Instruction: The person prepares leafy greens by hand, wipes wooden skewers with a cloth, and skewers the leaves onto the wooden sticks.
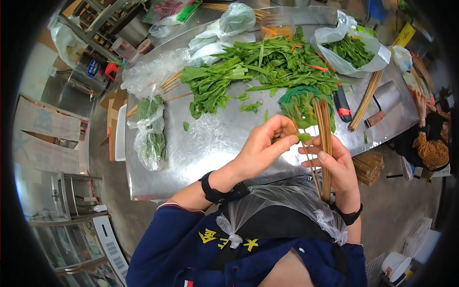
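Note:
My left hand (260,149) pinches a short green vegetable piece (303,137) between thumb and fingers. A thin skewer stands right by that piece; whether it passes through the green cannot be told. My right hand (342,167) is wrapped round a bundle of bamboo skewers (324,129), held upright close to my body, with a few thin ones apart on its left side. Just beyond the hands lies a green mesh bag (290,99) with leaves around it. A large heap of leafy greens (282,62) spreads behind, and a bunch of greens (213,83) lies to its left.
The metal table (191,143) holds bagged greens (152,124) at left and an open bag of greens (351,50) at back right. A black-and-red knife (341,103) and loose skewers (367,100) lie at right. Another person's hand (420,104) shows at far right.

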